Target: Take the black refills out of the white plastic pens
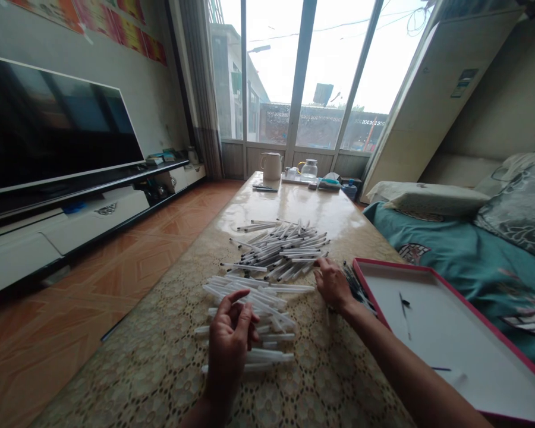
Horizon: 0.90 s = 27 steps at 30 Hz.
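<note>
Left hand (pixel 232 330), loosely curled, shows nothing held; right hand (pixel 334 286), fingers bent beside the tray (pixel 455 315), hides any grip. Tubes (pixel 270 356) left of the tray look light, stiff, slippery: best pinched mid-length.

Tabletop (pixel 160 333) free left, pens (pixel 279 249) and tray (pixel 455 321) obstructing

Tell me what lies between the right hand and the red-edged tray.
In the head view, a bunch of slim, dark pieces lies between the right hand and the red-edged tray.
</note>
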### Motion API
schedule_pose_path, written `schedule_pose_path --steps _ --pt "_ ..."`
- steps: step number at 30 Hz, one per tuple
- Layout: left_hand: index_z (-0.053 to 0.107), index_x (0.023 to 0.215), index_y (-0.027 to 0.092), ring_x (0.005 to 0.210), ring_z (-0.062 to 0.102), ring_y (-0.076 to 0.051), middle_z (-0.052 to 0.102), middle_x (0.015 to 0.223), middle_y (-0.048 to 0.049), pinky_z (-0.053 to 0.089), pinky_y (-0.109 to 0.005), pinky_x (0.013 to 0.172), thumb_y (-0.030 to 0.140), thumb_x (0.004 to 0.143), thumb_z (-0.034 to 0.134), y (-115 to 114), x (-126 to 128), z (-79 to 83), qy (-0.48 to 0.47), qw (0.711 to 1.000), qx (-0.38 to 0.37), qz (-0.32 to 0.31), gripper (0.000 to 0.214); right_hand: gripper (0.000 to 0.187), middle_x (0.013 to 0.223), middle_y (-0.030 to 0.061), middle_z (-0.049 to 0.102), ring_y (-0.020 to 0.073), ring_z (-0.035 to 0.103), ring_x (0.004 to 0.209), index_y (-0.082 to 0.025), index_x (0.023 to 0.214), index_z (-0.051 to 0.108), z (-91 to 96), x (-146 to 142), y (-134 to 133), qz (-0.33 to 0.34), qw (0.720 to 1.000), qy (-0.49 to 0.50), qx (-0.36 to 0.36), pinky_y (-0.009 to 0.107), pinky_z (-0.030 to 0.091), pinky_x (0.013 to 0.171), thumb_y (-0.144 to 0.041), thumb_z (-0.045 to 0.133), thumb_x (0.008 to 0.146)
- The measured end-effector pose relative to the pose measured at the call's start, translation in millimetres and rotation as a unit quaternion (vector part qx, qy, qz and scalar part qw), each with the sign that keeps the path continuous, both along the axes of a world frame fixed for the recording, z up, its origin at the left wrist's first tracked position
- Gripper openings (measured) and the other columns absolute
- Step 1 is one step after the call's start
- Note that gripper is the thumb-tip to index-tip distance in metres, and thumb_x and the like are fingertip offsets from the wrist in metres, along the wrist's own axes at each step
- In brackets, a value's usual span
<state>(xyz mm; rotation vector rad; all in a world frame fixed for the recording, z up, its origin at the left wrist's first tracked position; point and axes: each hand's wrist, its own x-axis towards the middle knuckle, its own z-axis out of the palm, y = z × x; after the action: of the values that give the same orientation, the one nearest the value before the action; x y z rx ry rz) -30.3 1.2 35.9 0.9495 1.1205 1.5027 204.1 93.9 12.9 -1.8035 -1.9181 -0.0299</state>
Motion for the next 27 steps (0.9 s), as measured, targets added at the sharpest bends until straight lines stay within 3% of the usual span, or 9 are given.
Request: schedule_pose_path --steps 4,9,13,17,19,23,27 --pt "0.055 0.100 0.018 0.035 0.042 -0.005 0.056 0.055 0.0063 0.030 -0.013 0.032 0.037 0.072 0.066 2 -1 0.6 -0.025 0.999 -0.025 0.007 0.036 0.024 0.096 0.0104 0.062 0.0239 0.051 0.097 -0.017 0.095 0.061 -1.5 4 27 0.000 0.999 -0.053 -0.002 0.030 0.036 0.081 -0.005 0.044 0.082" --pt "0.055 0.099 0.017 0.036 0.043 -0.005 0.056 0.056 0.0058 0.031 -0.014 0.033 0.039 0.072 0.066 2 -2 0.9 -0.014 1.000 -0.028 0.006 0.036 0.022 0.090 0.0118 0.063 0.0238 0.051 0.091 -0.015 0.090 0.062 -4.3 5 35 -0.001 0.995 -0.101 -0.011 0.031 0.034 0.078 -0.004 0.045 0.081" --pt "0.055 0.099 0.017 0.036 0.044 -0.006 0.055 0.058 0.0053 0.030 -0.015 0.032 0.040 0.076 0.062 1 -3 -4.3 0.020 1.000 -0.020 -0.011 0.033 0.019 0.091 0.0123 0.061 0.0248 0.050 0.094 -0.016 0.086 0.061 5.8 2 18 0.022 0.993 -0.117 -0.003 0.032 0.033 0.082 -0.007 0.046 0.081" --pt "0.058 0.096 0.017 0.043 0.051 -0.010 0.058 0.064 0.0016 0.041 -0.020 0.040 0.036 0.081 0.056 -2 0 -9.2 0.139 0.990 0.022 -0.026 0.024 0.015 0.091 0.0102 0.060 0.0226 0.052 0.089 -0.015 0.089 0.057 17.2 -13 -27 0.051 0.993 -0.106 0.009 0.030 0.034 0.080 -0.012 0.043 0.084" --pt "0.060 0.096 0.017 0.055 0.058 -0.013 0.061 0.073 -0.0019 0.049 -0.025 0.052 0.030 0.083 0.054 -3 1 -11.5 0.241 0.966 0.085 -0.031 0.019 0.015 0.085 0.0053 0.060 0.0177 0.055 0.076 -0.017 0.092 0.055 18.2 -23 -56 0.084 0.993 -0.086 0.000 0.025 0.037 0.071 -0.014 0.041 0.086" --pt "0.059 0.108 0.020 0.090 0.061 -0.021 0.061 0.104 -0.0091 0.050 -0.036 0.080 0.017 0.084 0.050 -4 3 -14.6 0.401 0.884 0.231 -0.063 0.025 0.011 0.071 -0.0001 0.056 0.0139 0.053 0.063 -0.018 0.086 0.052 13.5 -38 -104 0.156 0.980 0.100 -0.076 0.023 0.036 0.060 -0.017 0.041 0.086" --pt "0.056 0.117 0.023 0.113 0.050 -0.025 0.057 0.120 -0.0093 0.042 -0.043 0.095 0.009 0.082 0.050 -11 8 -7.6 0.524 0.795 0.281 -0.119 0.037 0.014 0.059 -0.0049 0.047 0.0103 0.043 0.054 -0.017 0.076 0.053 13.0 -38 -121 0.199 0.951 0.183 -0.153 0.022 0.032 0.055 -0.023 0.046 0.086"
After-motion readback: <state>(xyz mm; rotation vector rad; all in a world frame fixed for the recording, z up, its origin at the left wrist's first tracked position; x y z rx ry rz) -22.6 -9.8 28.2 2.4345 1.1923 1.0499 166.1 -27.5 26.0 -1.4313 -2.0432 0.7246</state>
